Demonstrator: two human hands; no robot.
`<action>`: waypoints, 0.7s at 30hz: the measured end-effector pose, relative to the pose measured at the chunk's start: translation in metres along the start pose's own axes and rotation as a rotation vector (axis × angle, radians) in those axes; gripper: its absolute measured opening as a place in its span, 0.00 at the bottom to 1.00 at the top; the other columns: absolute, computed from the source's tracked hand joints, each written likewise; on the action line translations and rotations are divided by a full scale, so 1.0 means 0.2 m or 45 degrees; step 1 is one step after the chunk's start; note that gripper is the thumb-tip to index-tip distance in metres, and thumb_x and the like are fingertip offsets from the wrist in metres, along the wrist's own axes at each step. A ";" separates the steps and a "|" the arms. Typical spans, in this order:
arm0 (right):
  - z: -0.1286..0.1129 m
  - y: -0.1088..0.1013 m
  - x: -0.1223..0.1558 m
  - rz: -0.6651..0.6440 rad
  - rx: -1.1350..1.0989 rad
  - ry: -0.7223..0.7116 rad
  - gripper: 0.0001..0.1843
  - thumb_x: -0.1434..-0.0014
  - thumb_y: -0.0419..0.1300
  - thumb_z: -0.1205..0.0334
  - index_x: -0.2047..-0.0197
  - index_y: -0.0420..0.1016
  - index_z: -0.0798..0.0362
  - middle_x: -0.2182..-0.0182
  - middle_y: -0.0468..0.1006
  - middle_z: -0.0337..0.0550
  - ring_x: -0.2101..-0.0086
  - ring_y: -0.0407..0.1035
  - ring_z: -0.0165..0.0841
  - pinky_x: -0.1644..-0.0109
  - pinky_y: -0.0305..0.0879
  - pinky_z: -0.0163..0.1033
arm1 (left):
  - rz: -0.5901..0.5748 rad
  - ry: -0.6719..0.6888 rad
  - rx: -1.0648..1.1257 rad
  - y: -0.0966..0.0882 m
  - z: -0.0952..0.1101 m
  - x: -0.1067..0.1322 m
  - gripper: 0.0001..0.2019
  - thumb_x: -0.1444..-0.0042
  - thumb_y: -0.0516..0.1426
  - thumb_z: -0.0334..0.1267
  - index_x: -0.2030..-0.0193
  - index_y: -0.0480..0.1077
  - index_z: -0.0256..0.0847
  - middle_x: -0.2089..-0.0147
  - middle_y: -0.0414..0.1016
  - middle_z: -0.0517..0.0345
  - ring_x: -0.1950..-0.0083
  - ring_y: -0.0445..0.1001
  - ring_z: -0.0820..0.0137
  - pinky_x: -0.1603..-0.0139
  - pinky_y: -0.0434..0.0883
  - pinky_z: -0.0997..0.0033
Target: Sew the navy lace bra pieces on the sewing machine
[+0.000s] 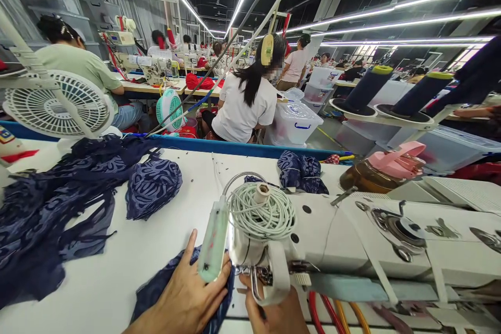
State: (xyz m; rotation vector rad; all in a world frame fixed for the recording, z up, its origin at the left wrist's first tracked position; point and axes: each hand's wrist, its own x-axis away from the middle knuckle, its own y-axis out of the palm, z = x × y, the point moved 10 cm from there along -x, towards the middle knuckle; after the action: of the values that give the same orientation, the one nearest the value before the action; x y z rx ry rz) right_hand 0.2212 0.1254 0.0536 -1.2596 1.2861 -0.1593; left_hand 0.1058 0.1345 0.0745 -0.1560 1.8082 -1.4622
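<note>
One fabric piece (152, 292), dark navy with a pale swirl print, lies crumpled on the tabletop (117, 271) under the left hand (188, 295), whose fingers are spread flat on it. The right hand (274, 315), just beside the left, is tucked beneath the sewing machine (352, 240); its grip cannot be told. Three more navy heaps (152, 188) lie beyond.

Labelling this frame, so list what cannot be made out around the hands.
1. Head view: right hand, fingers hidden behind the sewing machine; hold unclear.
2. Head view: needle, too small among the machine's parts.
3. Head view: blue cloth, partly under the left hand, cut by the bottom edge.
</note>
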 end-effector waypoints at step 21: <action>0.06 0.01 0.03 -0.047 -0.002 0.130 0.15 0.39 0.54 0.68 0.56 0.81 0.51 0.64 0.81 0.52 0.69 0.79 0.38 0.74 0.74 0.34 | 0.026 -0.058 0.102 -0.02 -0.02 0.00 0.14 0.30 0.47 0.34 0.45 0.71 0.39 0.46 0.79 0.51 0.45 0.77 0.65 0.31 0.65 0.52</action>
State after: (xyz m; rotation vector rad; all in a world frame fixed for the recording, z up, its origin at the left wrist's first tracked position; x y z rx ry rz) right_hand 0.2317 0.1283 0.0453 -1.2909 1.3511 -0.2514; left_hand 0.1022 0.1360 0.0781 -0.1295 1.7071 -1.5023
